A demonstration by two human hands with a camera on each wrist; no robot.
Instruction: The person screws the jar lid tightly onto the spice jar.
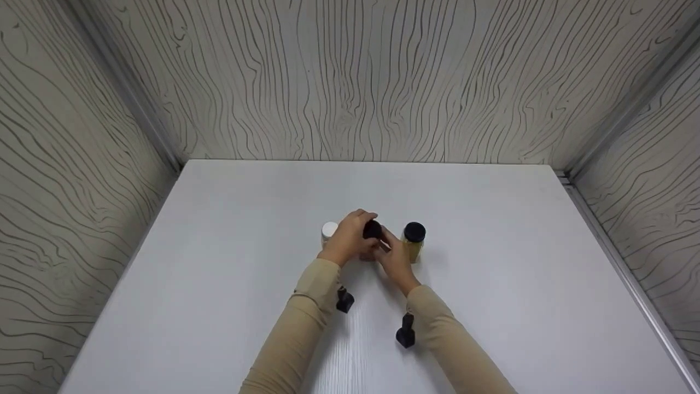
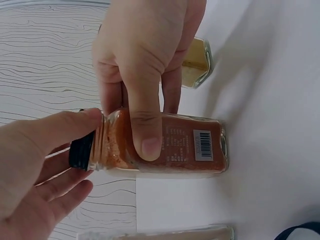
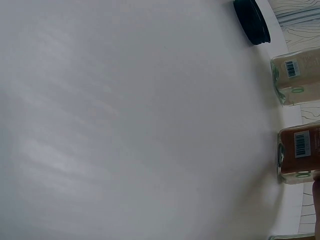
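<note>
A glass spice jar (image 2: pixel 175 145) of reddish-brown powder stands upright between the hands, its barcode label showing in the left wrist view. My right hand (image 1: pixel 396 261) grips the body, thumb laid across the glass. At the top, my left hand (image 1: pixel 348 236) holds the black lid (image 1: pixel 372 229) between thumb and fingers. Glass threads of the neck (image 2: pixel 100 145) show below the lid. To the left is a jar of beige powder (image 3: pixel 302 77) with a white top (image 1: pixel 330 229). On the right stands a jar of yellowish powder (image 1: pixel 413 250) under a black lid.
A loose black lid (image 3: pixel 251 22) lies on the white table (image 1: pixel 219 246), left of the beige jar. Patterned panels (image 1: pixel 350 82) rise behind the table and at both sides. Small black devices (image 1: pixel 406 331) hang at both wrists.
</note>
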